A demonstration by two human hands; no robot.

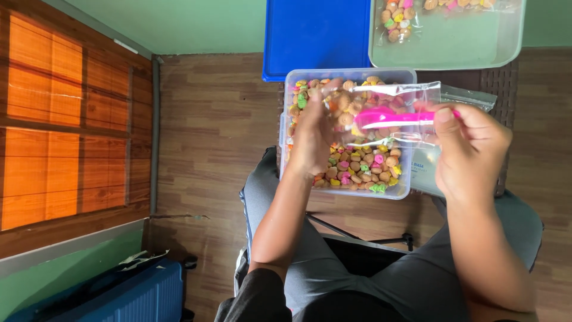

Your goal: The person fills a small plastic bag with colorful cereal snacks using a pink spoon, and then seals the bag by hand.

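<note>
I see wood-plank floor, green wall; left hand grips clear bag, right hand pinches pink scoop.

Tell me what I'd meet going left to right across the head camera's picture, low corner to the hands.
Blue suitcase → left hand holding open a clear plastic bag over the tub of coloured biscuits → pink scoop → right hand.

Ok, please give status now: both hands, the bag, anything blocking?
Left hand holds clear bag open. Right hand holds pink scoop inside bag. Tub of iced biscuits beneath, nothing blocking.
</note>
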